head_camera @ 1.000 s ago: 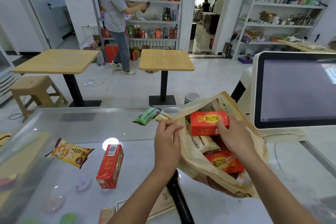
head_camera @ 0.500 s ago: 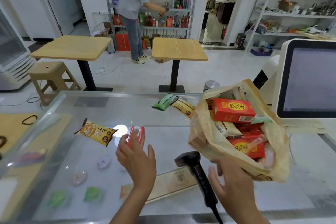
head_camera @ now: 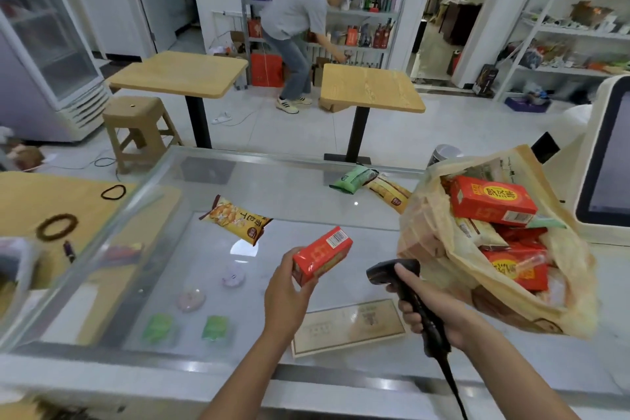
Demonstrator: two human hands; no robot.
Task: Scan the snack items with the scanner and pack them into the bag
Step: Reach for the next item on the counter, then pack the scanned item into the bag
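Observation:
My left hand (head_camera: 286, 297) holds a red snack box (head_camera: 322, 257) above the glass counter (head_camera: 300, 201), barcode end up and tilted toward the right. My right hand (head_camera: 421, 303) grips the black handheld scanner (head_camera: 405, 286), its head pointing left at the box, a short gap between them. A tan plastic bag (head_camera: 531, 303) stands open at the right, holding several red boxes (head_camera: 491, 201) and packets. A yellow snack pack (head_camera: 237, 220) lies on the counter's middle. A green pack (head_camera: 353, 179) and another yellow pack (head_camera: 388, 193) lie near the far edge.
A white register screen (head_camera: 610, 153) stands at the far right behind the bag. A printed card (head_camera: 347, 326) lies on the glass between my hands. Small items show under the glass. Beyond the counter are two wooden tables, a stool, and a person bending at shelves.
My left hand has lifted the red box off the counter. My right hand has closed on the scanner and raised it toward the box. The view has shifted left.

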